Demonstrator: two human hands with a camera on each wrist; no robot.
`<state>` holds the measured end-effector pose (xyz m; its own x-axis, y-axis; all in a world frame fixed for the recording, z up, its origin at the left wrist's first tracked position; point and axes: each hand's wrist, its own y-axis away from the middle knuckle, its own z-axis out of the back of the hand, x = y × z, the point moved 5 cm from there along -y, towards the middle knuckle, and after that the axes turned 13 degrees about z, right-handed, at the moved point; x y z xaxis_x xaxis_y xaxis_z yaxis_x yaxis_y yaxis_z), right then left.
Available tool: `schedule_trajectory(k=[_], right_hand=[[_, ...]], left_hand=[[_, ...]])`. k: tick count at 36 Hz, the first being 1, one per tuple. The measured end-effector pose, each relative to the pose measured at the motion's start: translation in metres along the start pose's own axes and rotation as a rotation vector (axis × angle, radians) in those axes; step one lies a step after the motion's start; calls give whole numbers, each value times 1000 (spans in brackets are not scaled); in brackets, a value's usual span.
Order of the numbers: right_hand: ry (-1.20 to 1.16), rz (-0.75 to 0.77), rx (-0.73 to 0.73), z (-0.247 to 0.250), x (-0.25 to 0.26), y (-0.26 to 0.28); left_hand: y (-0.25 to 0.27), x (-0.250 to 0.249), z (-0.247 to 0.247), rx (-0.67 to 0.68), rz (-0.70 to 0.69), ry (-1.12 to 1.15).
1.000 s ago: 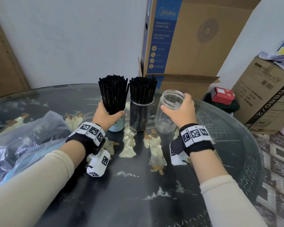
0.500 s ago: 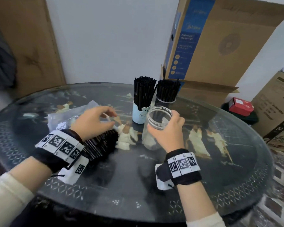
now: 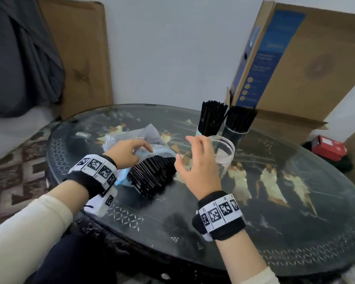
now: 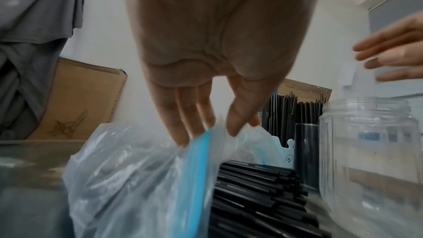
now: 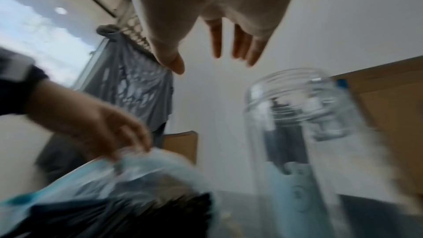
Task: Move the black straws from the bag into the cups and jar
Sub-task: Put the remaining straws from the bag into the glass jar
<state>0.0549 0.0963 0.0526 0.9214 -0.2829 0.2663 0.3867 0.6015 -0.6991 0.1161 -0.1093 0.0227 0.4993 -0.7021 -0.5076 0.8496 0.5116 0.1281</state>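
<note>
A clear plastic bag [image 3: 119, 138] with a blue strip lies on the glass table [image 3: 275, 222], and a bundle of black straws [image 3: 152, 177] sticks out of its mouth. My left hand [image 3: 139, 154] pinches the bag's rim [image 4: 206, 138] between thumb and fingers. An empty clear jar [image 3: 223, 158] stands upright just right of the straws. Beside it, not touching, my right hand [image 3: 184, 148] hovers with fingers spread. Behind stand a light blue cup [image 3: 198, 131] and a clear cup [image 3: 234, 136], both packed with upright black straws.
A tall fan carton [image 3: 295, 64] leans at the table's far right edge, behind the cups. A red box [image 3: 328, 148] lies on the floor beyond. Flat cardboard [image 3: 80, 58] and grey cloth [image 3: 19, 58] are at the back left.
My right hand has let go of the jar and opened beside it. My left hand went from the blue cup to the bag and now pinches its rim. The view swung left.
</note>
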Motion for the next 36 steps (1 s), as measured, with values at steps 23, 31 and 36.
schedule_trajectory(k=[23,31,36], right_hand=[[76,-109,865,-171,-20,-23],[-80,-41,744,-154,-10,-29],[-107,-29,637,-137,-7,-26]], left_hand=[[-17,5,12,-158,-25,282],[-16,4,15,-164,-27,309],[-11,7,13,-181,-20,294]])
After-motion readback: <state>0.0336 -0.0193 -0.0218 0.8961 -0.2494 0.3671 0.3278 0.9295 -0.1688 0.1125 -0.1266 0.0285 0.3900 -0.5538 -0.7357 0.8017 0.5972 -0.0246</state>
